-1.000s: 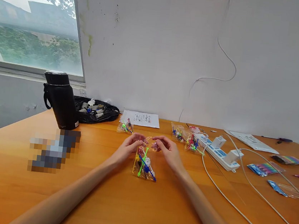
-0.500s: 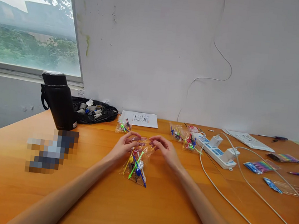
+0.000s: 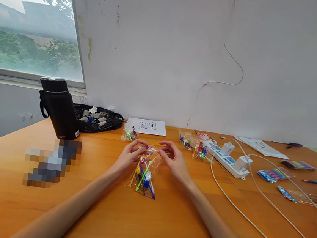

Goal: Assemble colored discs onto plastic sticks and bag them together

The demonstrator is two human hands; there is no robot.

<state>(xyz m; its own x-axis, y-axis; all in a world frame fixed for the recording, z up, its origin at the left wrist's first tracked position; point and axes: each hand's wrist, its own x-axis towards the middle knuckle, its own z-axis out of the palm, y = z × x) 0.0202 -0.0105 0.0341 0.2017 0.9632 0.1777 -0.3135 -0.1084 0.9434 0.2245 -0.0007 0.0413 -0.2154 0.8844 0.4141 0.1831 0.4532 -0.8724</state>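
Between my hands is a clear plastic bag [image 3: 143,178] with small plastic pieces inside, in yellow, green, blue, white and dark colours, some shaped like arrows. My left hand [image 3: 131,155] pinches the bag's upper left edge between thumb and fingers. At the upper right edge, my right hand [image 3: 173,159] pinches the film in the same way. The bag's lower part rests on or just above the wooden table [image 3: 146,224]; I cannot tell which. Its top edge shows as shiny, crinkled film between my fingertips.
Behind my hands lie similar bags [image 3: 129,134], [image 3: 202,150] and a white paper packet [image 3: 146,126]. A black flask [image 3: 59,107] and a black plastic bag of scraps [image 3: 98,120] stand left. On the right are a power strip [image 3: 225,159], white cables [image 3: 231,205] and rainbow-coloured packs [image 3: 276,175].
My fingertips have moved slightly apart, and the bag's upper part looks more spread between them. The whole view has shifted a little.
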